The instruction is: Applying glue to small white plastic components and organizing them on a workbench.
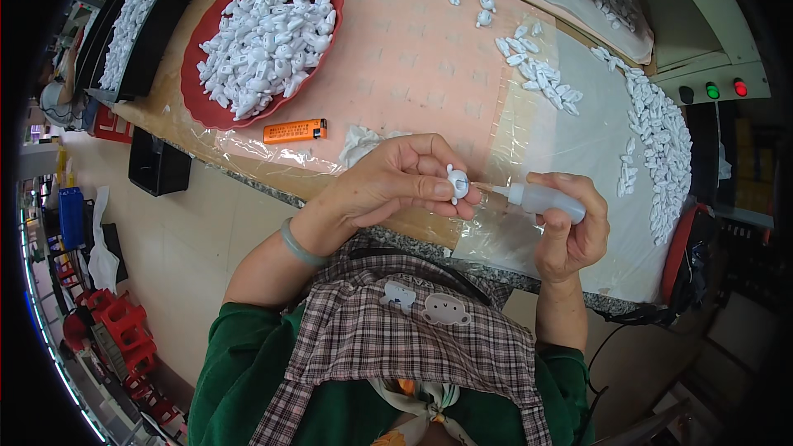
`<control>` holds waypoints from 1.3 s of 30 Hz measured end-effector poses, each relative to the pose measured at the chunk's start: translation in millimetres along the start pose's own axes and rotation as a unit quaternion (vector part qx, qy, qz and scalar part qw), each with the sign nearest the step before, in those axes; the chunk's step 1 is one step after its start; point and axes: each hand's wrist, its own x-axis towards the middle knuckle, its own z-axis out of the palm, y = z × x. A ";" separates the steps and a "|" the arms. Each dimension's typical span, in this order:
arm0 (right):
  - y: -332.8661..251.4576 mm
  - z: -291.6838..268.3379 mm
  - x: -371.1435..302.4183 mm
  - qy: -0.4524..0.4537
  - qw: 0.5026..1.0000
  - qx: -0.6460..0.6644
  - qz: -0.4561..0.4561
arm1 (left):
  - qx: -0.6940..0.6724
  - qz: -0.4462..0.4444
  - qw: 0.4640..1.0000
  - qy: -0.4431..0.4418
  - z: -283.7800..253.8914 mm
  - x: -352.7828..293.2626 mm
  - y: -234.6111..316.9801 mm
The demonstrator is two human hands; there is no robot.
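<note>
Between the thumb and fingers of my left hand (406, 179) is a small white figurine (458, 183) with a dark mark on its front. My right hand (572, 227) grips a translucent squeeze bottle (547, 201), whose thin nozzle points left at the figurine; the tip is at or very near its side. Beyond my hands, a few white figurines (486, 10) stand at the far side of the pink sheet. A red scalloped bowl (192, 91), heaped with white figurine pieces (264, 45), rests at the far left.
An orange lighter (295, 131) and a crumpled white tissue (360, 142) lie near the bowl. Small white parts (537, 70) and a larger pile (658, 149) spread to the right. A box with lit green and red lights (712, 90) stands far right. A black bin (157, 167) is left, below the table edge.
</note>
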 end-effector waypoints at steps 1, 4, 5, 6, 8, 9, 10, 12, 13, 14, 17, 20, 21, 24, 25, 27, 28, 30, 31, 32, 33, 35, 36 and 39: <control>-1.9 -0.9 0.9 0.001 1.000 -0.002 -0.004 | 0.009 0.003 1.000 -0.003 1.2 -0.2 0.5; -1.2 -1.5 2.0 0.002 1.000 -0.004 -0.004 | 0.013 0.006 1.000 -0.004 0.9 0.7 1.8; -0.3 -1.5 2.6 0.002 1.000 -0.005 -0.001 | 0.010 0.007 1.000 -0.004 0.4 1.2 2.5; 0.0 -1.6 2.4 0.002 1.000 -0.005 -0.001 | 0.010 0.006 1.000 -0.004 -0.5 0.9 1.9; -0.2 -2.4 3.3 -0.002 1.000 -0.016 -0.005 | 0.023 0.018 1.000 0.003 -1.9 0.8 1.7; -0.7 -2.2 2.5 -0.002 1.000 -0.016 -0.005 | 0.023 0.018 1.000 0.004 -2.2 -0.1 1.5; -1.3 -2.1 2.1 -0.005 1.000 -0.021 -0.008 | 0.025 0.022 0.999 0.007 -2.4 -0.8 2.0; -1.6 -2.0 1.4 -0.007 1.000 -0.026 -0.012 | 0.028 0.026 0.999 0.010 -2.9 -1.4 2.3; -1.2 -2.1 1.3 -0.010 0.999 -0.026 -0.017 | 0.035 0.030 0.999 0.016 -3.3 -1.4 2.2; -0.9 -2.1 1.3 -0.013 0.999 -0.026 -0.022 | 0.042 0.035 0.998 0.021 -3.6 -1.3 2.2; -1.2 -1.5 1.6 -0.016 0.999 -0.025 -0.019 | 0.042 0.036 0.998 0.021 -3.5 -1.5 2.6; -0.3 -0.8 3.2 -0.021 1.000 -0.012 -0.014 | 0.053 0.038 0.997 0.028 -4.3 -0.5 2.8; 0.9 -0.7 3.2 -0.020 1.000 -0.012 -0.015 | 0.053 0.039 0.997 0.027 -4.5 0.0 2.9; 6.8 0.5 3.1 -0.007 1.000 0.007 -0.011 | 0.049 0.042 0.998 0.021 -3.9 1.2 5.9; 8.7 1.8 3.2 0.017 0.996 0.082 0.036 | 0.045 0.041 0.998 0.028 -2.5 1.0 6.9; 7.9 4.4 8.7 0.041 0.984 0.156 0.075 | 0.044 0.045 0.998 0.031 -1.8 0.2 8.0; 6.1 6.7 12.8 0.061 0.972 0.186 0.133 | 0.038 0.048 0.998 0.033 -3.1 -0.5 7.8; 6.6 5.9 17.8 0.082 0.956 0.212 0.184 | 0.035 0.055 0.997 0.029 -4.4 -1.8 8.5; 10.9 3.0 17.3 0.062 0.950 0.225 0.209 | 0.029 0.049 0.998 0.034 -4.7 -2.5 9.0; 13.8 0.5 18.2 0.041 0.942 0.237 0.235 | 0.023 0.043 0.998 0.039 -4.4 -3.4 10.1; 14.3 -1.7 20.4 0.041 0.944 0.234 0.230 | 0.026 0.039 0.998 0.039 -2.6 -4.9 11.9; 13.8 -3.7 26.0 -0.004 0.894 0.298 0.335 | 0.042 0.043 0.997 0.040 -2.8 -6.6 13.5; 11.2 -2.4 31.1 -0.005 0.896 0.295 0.331 | 0.057 0.045 0.996 0.046 -2.9 -7.8 14.3; 4.3 6.2 46.7 -0.015 0.857 0.336 0.391 | 0.048 0.052 0.996 0.044 -7.6 -11.4 13.7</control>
